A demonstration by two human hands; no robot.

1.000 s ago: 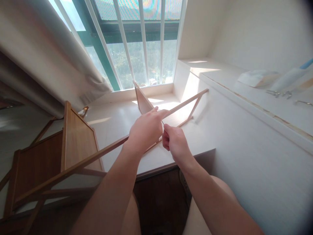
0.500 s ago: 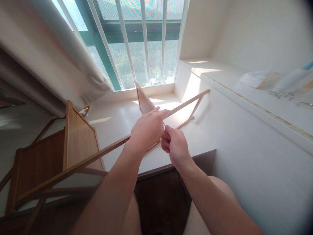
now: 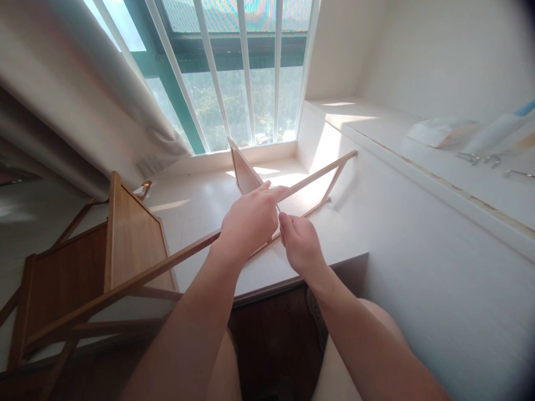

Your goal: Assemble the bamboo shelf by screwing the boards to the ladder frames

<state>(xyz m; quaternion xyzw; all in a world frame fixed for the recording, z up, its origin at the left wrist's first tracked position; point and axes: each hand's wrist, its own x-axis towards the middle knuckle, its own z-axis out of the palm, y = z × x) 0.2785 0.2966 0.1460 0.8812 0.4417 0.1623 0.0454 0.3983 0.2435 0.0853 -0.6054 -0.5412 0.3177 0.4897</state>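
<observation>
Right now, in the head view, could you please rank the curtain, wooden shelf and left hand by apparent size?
1. curtain
2. wooden shelf
3. left hand, enlarged by nearness to the camera

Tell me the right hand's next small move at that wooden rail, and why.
Probably a small wrist twist with the right hand while the left hand steadies the wooden rail: the right fist is closed just under the rail by the tilted panel, where the left grips it. What it pinches is hidden.
</observation>
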